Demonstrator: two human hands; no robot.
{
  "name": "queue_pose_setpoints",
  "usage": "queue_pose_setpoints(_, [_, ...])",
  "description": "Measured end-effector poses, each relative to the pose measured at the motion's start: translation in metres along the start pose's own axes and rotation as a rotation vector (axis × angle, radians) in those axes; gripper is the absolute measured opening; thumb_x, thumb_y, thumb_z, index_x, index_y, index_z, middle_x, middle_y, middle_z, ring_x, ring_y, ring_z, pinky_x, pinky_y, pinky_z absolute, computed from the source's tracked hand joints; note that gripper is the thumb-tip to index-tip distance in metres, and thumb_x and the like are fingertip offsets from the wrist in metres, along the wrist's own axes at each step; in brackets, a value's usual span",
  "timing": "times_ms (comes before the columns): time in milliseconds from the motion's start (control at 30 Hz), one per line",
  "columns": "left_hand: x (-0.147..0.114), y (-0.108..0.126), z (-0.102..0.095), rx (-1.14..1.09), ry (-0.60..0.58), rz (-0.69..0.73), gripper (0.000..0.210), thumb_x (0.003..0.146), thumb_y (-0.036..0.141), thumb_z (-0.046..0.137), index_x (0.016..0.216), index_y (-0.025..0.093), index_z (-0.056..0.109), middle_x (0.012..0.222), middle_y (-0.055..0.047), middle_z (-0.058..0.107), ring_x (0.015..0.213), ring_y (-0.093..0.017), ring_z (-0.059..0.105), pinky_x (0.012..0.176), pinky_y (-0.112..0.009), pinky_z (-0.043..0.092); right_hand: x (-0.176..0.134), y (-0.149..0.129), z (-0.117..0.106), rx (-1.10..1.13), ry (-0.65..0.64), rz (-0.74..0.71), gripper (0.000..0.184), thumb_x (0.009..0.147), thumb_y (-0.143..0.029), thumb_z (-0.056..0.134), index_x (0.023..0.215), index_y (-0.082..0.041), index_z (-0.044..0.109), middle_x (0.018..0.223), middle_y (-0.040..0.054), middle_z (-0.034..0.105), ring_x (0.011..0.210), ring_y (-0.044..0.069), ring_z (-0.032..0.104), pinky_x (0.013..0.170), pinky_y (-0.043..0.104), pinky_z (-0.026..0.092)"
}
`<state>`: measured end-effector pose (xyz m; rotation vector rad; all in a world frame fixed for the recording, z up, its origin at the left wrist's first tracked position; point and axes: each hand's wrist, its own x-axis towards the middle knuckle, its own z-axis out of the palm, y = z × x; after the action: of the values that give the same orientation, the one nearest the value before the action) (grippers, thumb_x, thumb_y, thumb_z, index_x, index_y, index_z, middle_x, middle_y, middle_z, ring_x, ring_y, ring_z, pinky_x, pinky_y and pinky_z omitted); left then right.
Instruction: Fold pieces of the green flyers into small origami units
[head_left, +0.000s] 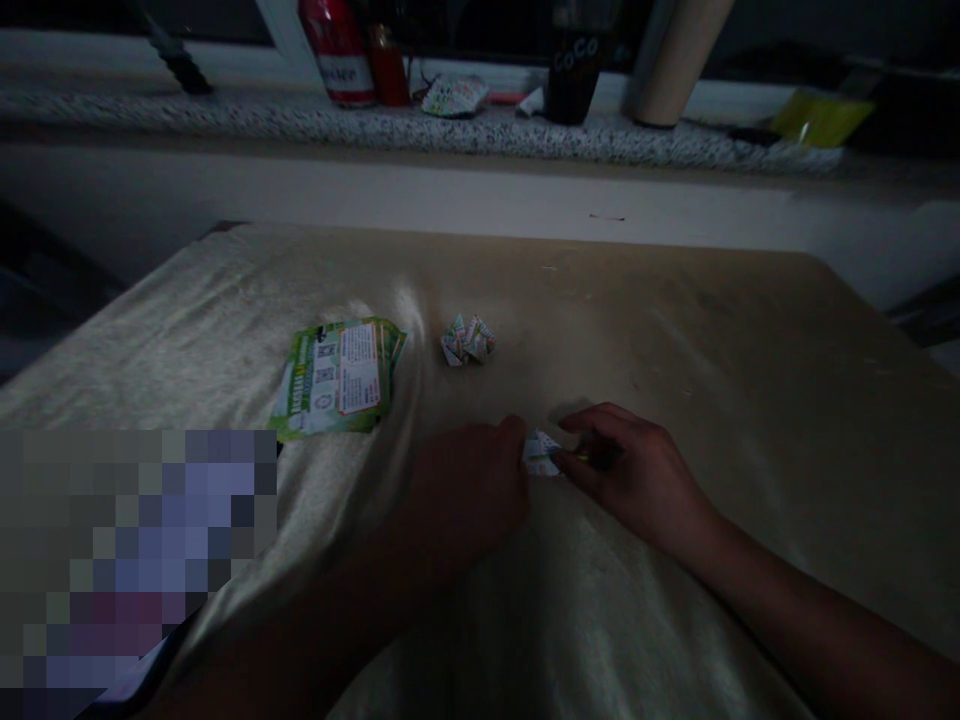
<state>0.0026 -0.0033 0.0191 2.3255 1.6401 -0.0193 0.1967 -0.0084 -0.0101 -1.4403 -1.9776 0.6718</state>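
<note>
A small folded piece of printed paper (541, 455) sits between my two hands, just over the cloth-covered table. My left hand (480, 475) is closed at the paper's left edge, its thumb and fingers pressed together. From the right, my right hand (626, 460) pinches the other edge, with the remaining fingers curled and partly in shadow. Beyond the hands lie folded printed paper pieces (468, 341). To their left is a small stack of green printed packets (341, 375).
A pale, shiny cloth (712, 350) covers the table. On the granite sill (285, 120) behind it stand a red bottle (341, 60), an orange bottle (390, 70), a dark CoCo cup (574, 70), a tan cylinder (679, 60) and a yellow packet (821, 118). A blurred-out patch (172, 560) covers the lower left.
</note>
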Motion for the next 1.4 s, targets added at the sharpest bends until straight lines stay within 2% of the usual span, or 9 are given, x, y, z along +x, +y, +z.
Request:
queue_pose_setpoints(133, [-0.002,0.002,0.002,-0.015,-0.003,0.063,0.021,0.092,0.021,0.048,0.105,0.023,0.065,0.084,-0.006,0.072,0.074,-0.025,0.07,0.06,-0.033,0.045,-0.001,-0.003,0.0,-0.018,-0.003,0.005,0.027,0.079,-0.021,0.078,0.105,-0.02,0.069,0.096,0.0043,0.07,0.066,0.014,0.065,0.061,0.029,0.054])
queue_pose_setpoints(333, [-0.006,0.002,0.006,-0.017,-0.022,0.067,0.033,0.095,0.021,0.044,0.118,0.029,0.066,0.09,-0.007,0.072,0.075,-0.026,0.07,0.062,-0.035,0.047,0.001,-0.006,0.001,-0.106,0.008,-0.012,0.033,0.076,-0.022,0.082,0.106,-0.019,0.069,0.098,0.0063,0.071,0.073,0.018,0.067,0.068,0.033,0.056])
queue_pose_setpoints(467, [-0.006,0.001,0.007,-0.015,-0.031,0.077,0.033,0.096,0.022,0.044,0.119,0.029,0.066,0.087,-0.007,0.071,0.072,-0.026,0.069,0.06,-0.035,0.046,0.001,-0.006,0.002,-0.126,0.021,-0.017,0.034,0.075,-0.023,0.083,0.106,-0.019,0.07,0.097,0.0066,0.071,0.073,0.018,0.067,0.067,0.033,0.056])
queue_pose_setpoints(600, [-0.006,0.001,0.007,-0.013,0.012,0.097,0.033,0.095,0.021,0.044,0.117,0.03,0.067,0.085,-0.005,0.071,0.07,-0.025,0.069,0.059,-0.034,0.045,0.001,-0.006,0.002,-0.135,0.014,-0.024,0.034,0.075,-0.021,0.083,0.106,-0.019,0.07,0.099,0.0069,0.071,0.078,0.019,0.068,0.069,0.033,0.056])
queue_pose_setpoints(833, [-0.007,-0.001,0.008,-0.018,0.016,0.094,0.031,0.094,0.022,0.046,0.116,0.03,0.067,0.086,-0.005,0.072,0.073,-0.026,0.071,0.059,-0.035,0.045,0.002,-0.005,-0.001,-0.089,-0.022,-0.024,0.035,0.075,-0.018,0.084,0.107,-0.019,0.069,0.099,0.0047,0.07,0.071,0.016,0.067,0.067,0.032,0.055])
queue_pose_setpoints(1033, [-0.007,-0.002,0.008,-0.024,0.006,0.099,0.03,0.095,0.023,0.044,0.115,0.029,0.067,0.085,-0.005,0.072,0.072,-0.027,0.07,0.06,-0.035,0.046,0.002,0.001,-0.008,-0.039,-0.06,-0.026,0.032,0.076,-0.013,0.081,0.105,-0.019,0.07,0.098,0.0033,0.068,0.065,0.013,0.065,0.063,0.029,0.054])
queue_pose_setpoints(1167, [-0.006,-0.004,0.01,-0.046,0.009,0.109,0.028,0.095,0.023,0.045,0.112,0.028,0.067,0.085,-0.005,0.071,0.073,-0.025,0.069,0.062,-0.034,0.046,0.002,0.008,-0.012,-0.026,-0.079,-0.025,0.029,0.078,-0.015,0.079,0.105,-0.02,0.07,0.099,0.0041,0.067,0.064,0.013,0.065,0.062,0.029,0.054])
queue_pose_setpoints(1300, [-0.006,-0.004,0.01,-0.035,0.023,0.112,0.027,0.094,0.023,0.046,0.111,0.028,0.067,0.084,-0.005,0.071,0.071,-0.025,0.068,0.063,-0.035,0.046,0.0,0.02,-0.02,-0.005,-0.085,0.018,0.029,0.079,-0.02,0.078,0.107,-0.021,0.069,0.088,0.0023,0.065,0.063,0.014,0.064,0.059,0.029,0.053])
queue_pose_setpoints(1400, [-0.005,-0.004,0.009,-0.051,0.017,0.116,0.027,0.094,0.023,0.046,0.109,0.027,0.068,0.085,-0.005,0.071,0.074,-0.025,0.068,0.066,-0.037,0.048,-0.001,0.029,-0.028,-0.005,-0.113,0.019,0.026,0.079,-0.02,0.077,0.104,-0.022,0.07,0.092,0.0029,0.066,0.067,0.015,0.064,0.063,0.031,0.054])
